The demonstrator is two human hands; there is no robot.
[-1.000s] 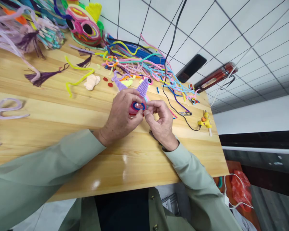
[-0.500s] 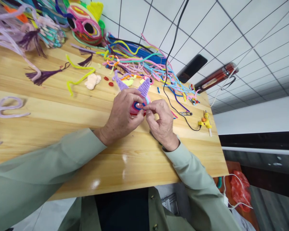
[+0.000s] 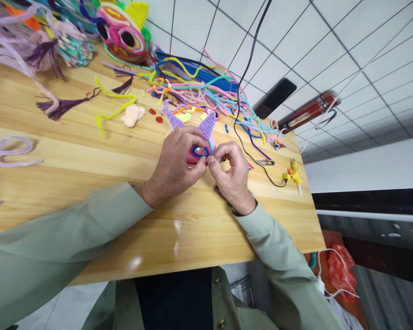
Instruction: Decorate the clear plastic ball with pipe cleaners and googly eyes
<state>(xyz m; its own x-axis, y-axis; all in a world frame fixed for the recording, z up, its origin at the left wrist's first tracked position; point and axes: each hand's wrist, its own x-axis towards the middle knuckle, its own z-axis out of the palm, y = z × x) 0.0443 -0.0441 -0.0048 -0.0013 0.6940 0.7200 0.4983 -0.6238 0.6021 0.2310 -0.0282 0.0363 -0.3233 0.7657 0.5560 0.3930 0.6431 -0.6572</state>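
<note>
Both arms reach inward from the near side, and the two hands meet in front of the torso [image 3: 175, 300]. The left forearm [image 3: 82, 229] slants in from the near left, sleeve down to the wrist [image 3: 146, 195]. I can see the back of the left hand [image 3: 177, 158], its fingers [image 3: 189, 133] arched over on the far side, thumb bent in on the near side, gripping. The right forearm [image 3: 278, 252] comes from the near right; the right hand [image 3: 231, 176] has its forefinger crooked, its thumb tip close by, right beside the left thumb.
</note>
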